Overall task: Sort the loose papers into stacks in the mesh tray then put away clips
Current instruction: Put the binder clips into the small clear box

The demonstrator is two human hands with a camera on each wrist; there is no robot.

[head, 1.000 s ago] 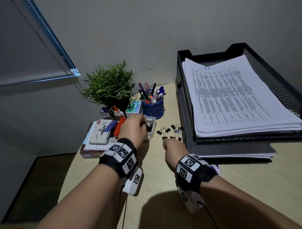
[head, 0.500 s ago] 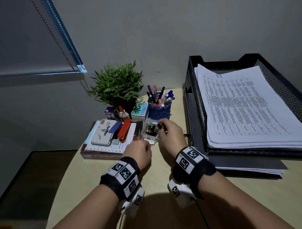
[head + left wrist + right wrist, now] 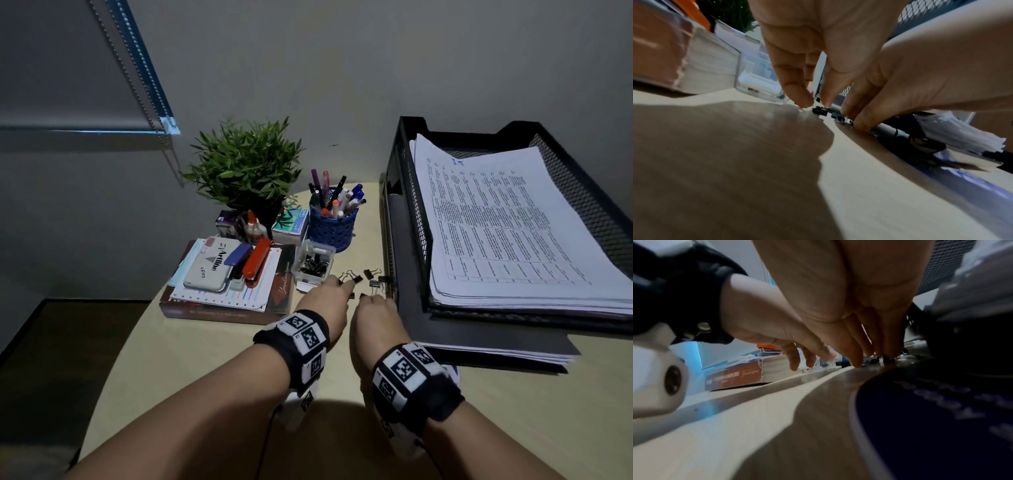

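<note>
Black binder clips (image 3: 356, 278) scattered on desk (image 3: 191, 356) between clear clip box (image 3: 313, 262) and mesh tray (image 3: 407, 219). Left hand (image 3: 327, 301) and right hand (image 3: 375, 310) lowered onto them, fingertips (image 3: 801, 97) bunched; actual grip hidden, cannot tell.

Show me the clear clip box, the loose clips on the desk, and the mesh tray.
clip box (image 3: 313, 263), head view, its clear front wall.
loose clips (image 3: 356, 278), head view, a black clip body.
mesh tray (image 3: 407, 212), head view, its left mesh wall.

arms: bare, no sleeves | wrists: black bands (image 3: 298, 346) with black-and-white square markers (several per band) | underneath: white camera housings, thin black cables
</note>
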